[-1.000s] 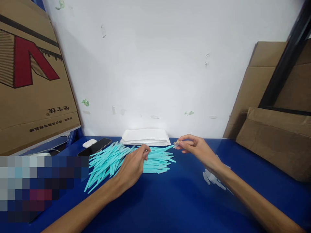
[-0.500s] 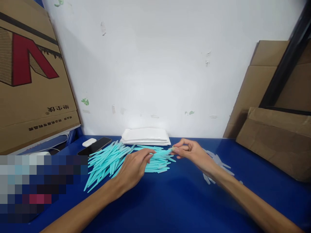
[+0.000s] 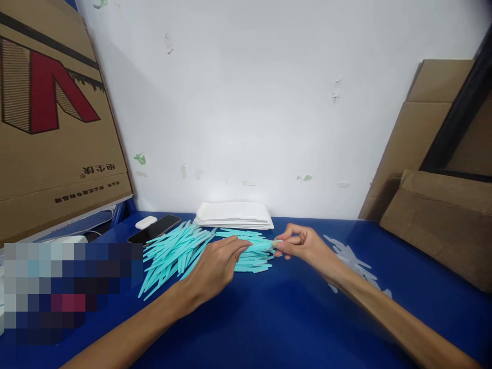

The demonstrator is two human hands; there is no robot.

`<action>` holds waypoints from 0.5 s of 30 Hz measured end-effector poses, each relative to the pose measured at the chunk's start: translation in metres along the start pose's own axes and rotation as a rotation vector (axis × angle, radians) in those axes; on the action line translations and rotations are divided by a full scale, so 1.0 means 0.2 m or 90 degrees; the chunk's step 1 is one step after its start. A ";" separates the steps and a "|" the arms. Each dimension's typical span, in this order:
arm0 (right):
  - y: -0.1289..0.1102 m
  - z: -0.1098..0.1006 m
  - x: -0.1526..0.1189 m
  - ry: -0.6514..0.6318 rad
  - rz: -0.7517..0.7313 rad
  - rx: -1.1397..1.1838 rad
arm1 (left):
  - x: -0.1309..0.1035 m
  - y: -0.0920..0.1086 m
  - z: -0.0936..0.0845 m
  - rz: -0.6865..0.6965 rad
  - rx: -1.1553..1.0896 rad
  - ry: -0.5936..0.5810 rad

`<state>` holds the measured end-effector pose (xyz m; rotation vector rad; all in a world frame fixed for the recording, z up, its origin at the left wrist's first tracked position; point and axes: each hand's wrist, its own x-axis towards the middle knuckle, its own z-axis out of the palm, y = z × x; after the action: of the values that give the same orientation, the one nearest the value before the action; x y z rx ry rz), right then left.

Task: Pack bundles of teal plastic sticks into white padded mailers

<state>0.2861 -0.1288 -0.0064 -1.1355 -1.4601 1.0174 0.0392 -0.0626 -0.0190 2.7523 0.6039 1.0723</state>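
To the far left of your hands stands a printed cardboard box (image 3: 69, 154), and nearer come a small white case (image 3: 146, 222) and a dark phone (image 3: 163, 229), perhaps put there to be out of your way. Just beside your left hand (image 3: 217, 261) lies a loose heap of turquoise sticks (image 3: 169, 256), pointing in various directions. This left hand is narrow, its thumb and fingers pinching one end of a turquoise stick (image 3: 262, 247). Beyond the hands rests a stack of white packets (image 3: 234, 215); below the held stick is a more even row of turquoise sticks (image 3: 251, 266), probably kept aligned for easy counting. Your right hand (image 3: 309, 251) pinches the other end of the stick, so it seems steadied from both sides; whether a clear piece is also between these fingers, I cannot tell. Beside your right forearm lie translucent pieces (image 3: 348, 256), it seems within short reach.
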 end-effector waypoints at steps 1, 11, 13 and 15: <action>0.00 0.01 0.00 -0.002 -0.007 -0.014 | 0.00 0.02 0.00 -0.009 0.013 -0.028; 0.01 0.05 0.02 0.035 -0.027 -0.079 | 0.03 -0.03 -0.05 -0.076 0.350 -0.175; 0.00 0.02 0.03 0.068 -0.038 -0.089 | 0.05 -0.08 -0.10 -0.121 0.428 -0.173; 0.00 0.01 0.03 0.096 -0.043 -0.102 | 0.05 -0.12 -0.15 -0.173 0.481 -0.169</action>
<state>0.2842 -0.1223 -0.0053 -1.2406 -1.4675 0.7625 0.0182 -0.0365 0.0031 3.1693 1.5397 0.4520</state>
